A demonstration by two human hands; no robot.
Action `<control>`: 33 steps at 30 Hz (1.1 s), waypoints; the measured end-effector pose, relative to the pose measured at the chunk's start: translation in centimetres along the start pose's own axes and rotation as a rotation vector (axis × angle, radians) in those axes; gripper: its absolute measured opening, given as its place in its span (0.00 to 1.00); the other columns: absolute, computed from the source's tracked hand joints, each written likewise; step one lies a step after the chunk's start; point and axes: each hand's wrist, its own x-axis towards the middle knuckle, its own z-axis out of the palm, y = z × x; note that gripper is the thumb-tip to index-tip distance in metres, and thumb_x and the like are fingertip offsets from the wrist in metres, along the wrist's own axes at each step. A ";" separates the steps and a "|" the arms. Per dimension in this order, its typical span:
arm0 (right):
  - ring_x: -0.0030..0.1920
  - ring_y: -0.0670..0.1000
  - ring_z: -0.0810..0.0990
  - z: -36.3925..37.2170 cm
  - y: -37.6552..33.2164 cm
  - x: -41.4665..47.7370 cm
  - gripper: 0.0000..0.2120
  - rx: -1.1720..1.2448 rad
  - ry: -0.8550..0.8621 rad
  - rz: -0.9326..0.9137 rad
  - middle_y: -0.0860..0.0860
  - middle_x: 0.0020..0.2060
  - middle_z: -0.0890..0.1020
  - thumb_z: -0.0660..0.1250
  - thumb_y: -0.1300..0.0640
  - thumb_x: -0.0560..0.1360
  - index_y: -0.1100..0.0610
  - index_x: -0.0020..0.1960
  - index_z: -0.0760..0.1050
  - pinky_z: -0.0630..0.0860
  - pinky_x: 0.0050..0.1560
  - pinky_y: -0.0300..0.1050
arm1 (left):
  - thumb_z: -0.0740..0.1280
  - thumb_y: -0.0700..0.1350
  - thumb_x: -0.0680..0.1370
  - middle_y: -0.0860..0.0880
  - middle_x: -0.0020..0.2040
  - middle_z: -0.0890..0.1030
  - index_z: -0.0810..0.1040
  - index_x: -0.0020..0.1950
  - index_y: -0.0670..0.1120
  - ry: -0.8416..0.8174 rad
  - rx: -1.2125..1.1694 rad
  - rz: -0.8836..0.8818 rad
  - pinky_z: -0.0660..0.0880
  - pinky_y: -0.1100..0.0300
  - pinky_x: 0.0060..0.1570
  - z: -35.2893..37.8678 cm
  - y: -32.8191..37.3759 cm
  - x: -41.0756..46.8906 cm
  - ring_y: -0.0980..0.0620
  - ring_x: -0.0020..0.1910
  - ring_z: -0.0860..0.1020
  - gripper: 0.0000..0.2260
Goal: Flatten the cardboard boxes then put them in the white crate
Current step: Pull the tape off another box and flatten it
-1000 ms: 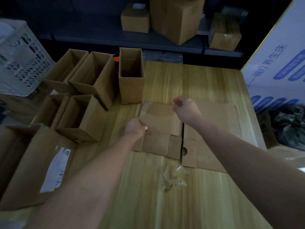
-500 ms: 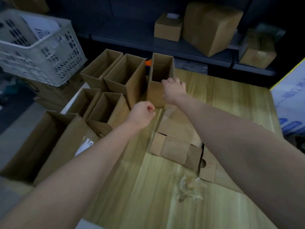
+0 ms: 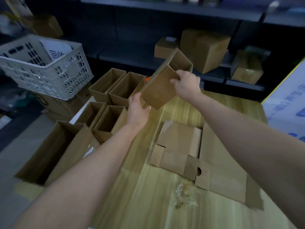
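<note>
Above the surface (image 3: pixel 148 204), your right hand (image 3: pixel 186 85) and left hand (image 3: pixel 138 109) grip a tilted open box (image 3: pixel 158 91), fingers (image 3: pixel 177 75) curled on its walls. Two flattened boxes (image 3: pixel 179 142) lie nearby; other open boxes (image 3: pixel 122 86) wait; none shows in the white crate (image 3: pixel 49 73).

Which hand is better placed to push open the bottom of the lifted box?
Probably left. The left hand holds the box at its lower end; the right hand grips a wall near the open top, steadying it.
</note>
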 end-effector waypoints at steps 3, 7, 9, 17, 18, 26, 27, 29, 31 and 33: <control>0.63 0.57 0.74 -2.8 0.1 -1.6 0.21 0.156 -0.039 0.071 0.56 0.63 0.77 0.61 0.53 0.79 0.59 0.70 0.69 0.67 0.66 0.55 | 0.70 0.40 0.74 0.51 0.68 0.67 0.67 0.69 0.49 0.041 0.032 0.076 0.68 0.54 0.65 0.4 2.0 -0.4 0.52 0.64 0.71 0.25; 0.59 0.55 0.76 -5.5 1.4 -3.8 0.22 0.274 -0.050 0.144 0.55 0.61 0.77 0.61 0.52 0.80 0.61 0.71 0.68 0.75 0.57 0.48 | 0.70 0.40 0.74 0.53 0.66 0.69 0.68 0.69 0.51 0.021 0.105 0.120 0.65 0.61 0.59 1.2 3.1 -2.5 0.53 0.64 0.71 0.25; 0.59 0.55 0.75 -6.4 2.3 -5.1 0.24 0.278 -0.054 0.178 0.56 0.65 0.74 0.60 0.52 0.80 0.61 0.72 0.65 0.73 0.54 0.46 | 0.70 0.40 0.74 0.53 0.65 0.70 0.68 0.70 0.51 -0.010 0.082 0.128 0.66 0.61 0.60 1.5 3.5 -3.9 0.56 0.63 0.70 0.26; 0.49 0.54 0.75 -9.1 7.3 -9.6 0.22 0.417 -0.050 0.364 0.54 0.57 0.77 0.60 0.54 0.80 0.62 0.71 0.68 0.72 0.43 0.45 | 0.70 0.40 0.74 0.53 0.55 0.71 0.71 0.68 0.47 -0.167 -0.027 0.106 0.69 0.69 0.47 3.0 5.4 -9.3 0.57 0.50 0.74 0.22; 0.46 0.53 0.75 -9.4 7.8 -10.1 0.19 0.425 -0.059 0.367 0.54 0.51 0.78 0.60 0.54 0.80 0.62 0.68 0.70 0.70 0.40 0.44 | 0.70 0.40 0.74 0.52 0.56 0.71 0.71 0.68 0.47 -0.183 -0.041 0.102 0.70 0.70 0.45 3.1 5.5 -9.8 0.57 0.48 0.74 0.22; 0.33 0.48 0.69 -10.8 12.0 -13.8 0.12 0.412 -0.012 0.497 0.51 0.36 0.71 0.57 0.52 0.81 0.61 0.48 0.67 0.65 0.31 0.43 | 0.69 0.36 0.74 0.45 0.58 0.73 0.73 0.66 0.42 -0.396 -0.119 0.034 0.77 0.65 0.42 4.2 6.9 -13.5 0.48 0.49 0.76 0.20; 0.33 0.49 0.69 -10.9 12.6 -14.3 0.12 0.425 -0.002 0.522 0.51 0.35 0.71 0.57 0.51 0.81 0.61 0.48 0.68 0.65 0.32 0.44 | 0.69 0.36 0.74 0.45 0.56 0.75 0.75 0.65 0.42 -0.413 -0.104 0.047 0.77 0.66 0.42 4.3 6.9 -13.8 0.48 0.49 0.77 0.18; 0.34 0.50 0.70 -11.0 13.7 -15.3 0.13 0.462 -0.003 0.582 0.51 0.36 0.71 0.58 0.50 0.81 0.61 0.51 0.69 0.66 0.32 0.44 | 0.68 0.36 0.75 0.47 0.51 0.78 0.78 0.60 0.43 -0.411 -0.075 0.076 0.76 0.68 0.40 4.7 6.9 -14.3 0.52 0.46 0.78 0.14; 0.35 0.50 0.71 -10.9 14.7 -16.2 0.12 0.513 -0.019 0.643 0.50 0.36 0.71 0.59 0.51 0.80 0.60 0.54 0.70 0.67 0.32 0.44 | 0.68 0.35 0.75 0.49 0.46 0.80 0.80 0.55 0.43 -0.414 -0.050 0.080 0.76 0.71 0.37 5.4 6.9 -14.7 0.55 0.42 0.78 0.10; 0.37 0.50 0.72 -10.5 15.8 -17.0 0.15 0.556 -0.038 0.660 0.49 0.36 0.71 0.60 0.54 0.80 0.63 0.60 0.73 0.70 0.39 0.45 | 0.69 0.36 0.75 0.47 0.44 0.80 0.81 0.51 0.43 -0.438 -0.023 0.073 0.77 0.69 0.39 6.3 6.7 -15.2 0.54 0.41 0.79 0.07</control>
